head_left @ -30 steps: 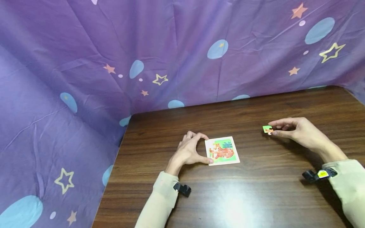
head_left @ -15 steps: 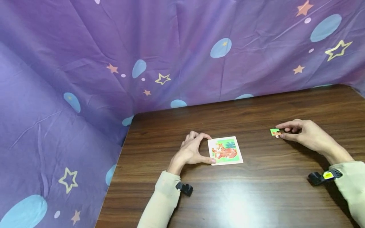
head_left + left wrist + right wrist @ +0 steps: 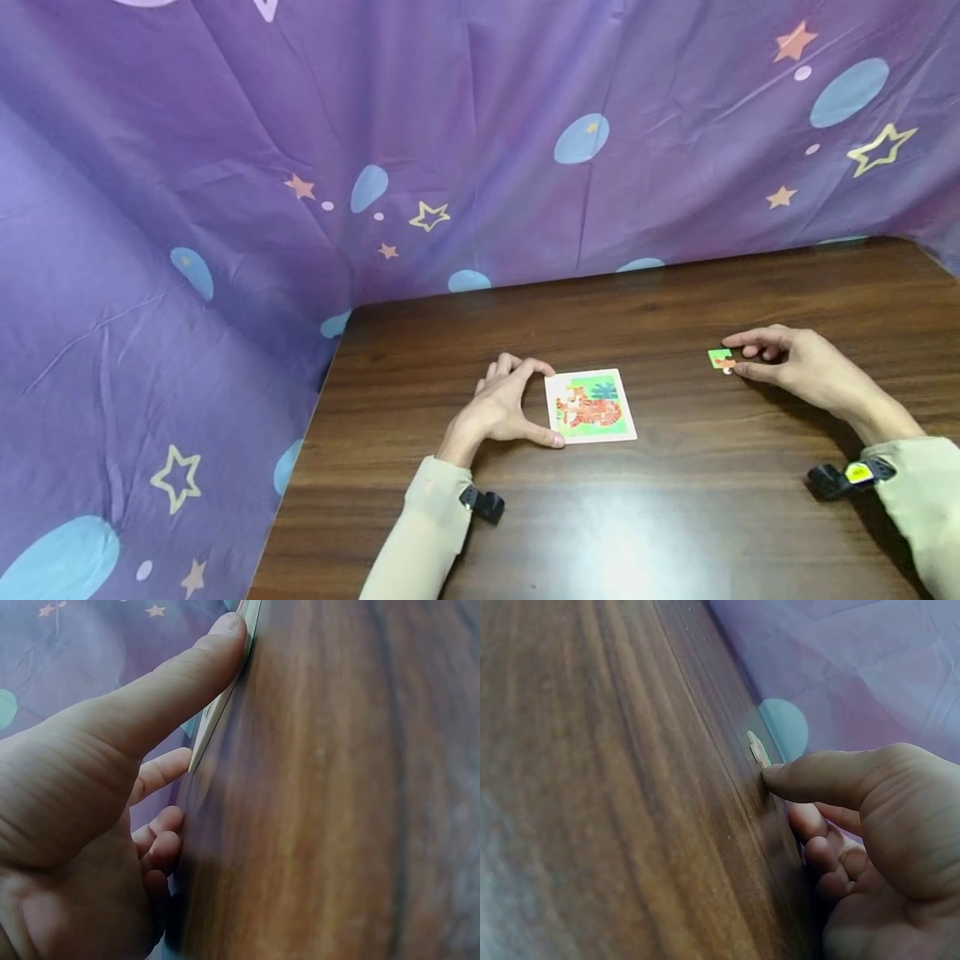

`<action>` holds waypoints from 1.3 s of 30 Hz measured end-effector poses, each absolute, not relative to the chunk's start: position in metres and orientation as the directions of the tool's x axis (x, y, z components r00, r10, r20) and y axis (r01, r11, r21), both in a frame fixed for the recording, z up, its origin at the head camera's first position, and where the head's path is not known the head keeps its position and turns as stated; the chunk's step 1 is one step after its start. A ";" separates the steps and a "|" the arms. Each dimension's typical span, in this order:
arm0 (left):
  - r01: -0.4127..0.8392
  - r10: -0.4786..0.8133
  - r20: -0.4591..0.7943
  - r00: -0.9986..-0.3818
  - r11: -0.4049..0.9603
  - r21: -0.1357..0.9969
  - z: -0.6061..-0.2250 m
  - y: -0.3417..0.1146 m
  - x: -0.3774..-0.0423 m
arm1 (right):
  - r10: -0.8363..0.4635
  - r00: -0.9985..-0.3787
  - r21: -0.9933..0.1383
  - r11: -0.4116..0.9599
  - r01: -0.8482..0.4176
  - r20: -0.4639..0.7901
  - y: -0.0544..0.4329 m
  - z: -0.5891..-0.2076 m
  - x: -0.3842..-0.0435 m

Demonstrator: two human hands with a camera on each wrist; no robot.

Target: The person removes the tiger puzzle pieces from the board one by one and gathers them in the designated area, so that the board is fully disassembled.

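Observation:
A square tiger jigsaw puzzle (image 3: 600,411) in a white-bordered tray lies on the table, with a pale patch at the picture's upper left. My left hand (image 3: 497,410) holds the tray by its left side, thumb on the near corner and index finger at the far one. The left wrist view shows the tray's thin edge (image 3: 214,724) under the thumb. To the right, my right hand (image 3: 802,362) pinches a small green and orange puzzle piece (image 3: 721,359) between thumb and index finger. In the right wrist view, the piece (image 3: 758,749) sticks out past the thumb, close over the wood.
The dark wooden table (image 3: 660,492) runs back to a purple curtain (image 3: 510,150) printed with stars and dots. More of this cloth hangs along the left side. Black straps with small devices circle both wrists.
My right hand has shifted slightly right with the puzzle piece and then stayed about there. The left hand still holds the tray in place. The head view has tilted a little.

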State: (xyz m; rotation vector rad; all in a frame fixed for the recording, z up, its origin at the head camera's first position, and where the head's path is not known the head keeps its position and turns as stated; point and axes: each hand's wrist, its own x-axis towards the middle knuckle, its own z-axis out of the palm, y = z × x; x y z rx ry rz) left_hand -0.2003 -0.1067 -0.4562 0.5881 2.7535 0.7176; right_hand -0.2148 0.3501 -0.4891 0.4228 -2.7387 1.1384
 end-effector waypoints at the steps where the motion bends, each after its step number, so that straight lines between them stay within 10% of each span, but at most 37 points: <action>1: 0.317 0.434 -0.126 -0.892 0.800 0.509 -0.457 -0.107 -0.199 | -0.201 -0.952 -0.672 0.675 -0.306 0.232 0.350 -0.490 -0.214; 21: 0.300 0.428 -0.150 -0.891 0.804 0.513 -0.459 -0.109 -0.198 | -0.177 -0.975 -0.786 0.579 -0.215 0.136 0.349 -0.481 -0.211; 39: 0.301 0.433 -0.150 -0.889 0.798 0.522 -0.457 -0.107 -0.199 | -0.172 -0.952 -0.835 0.457 -0.306 0.254 0.290 -0.394 -0.202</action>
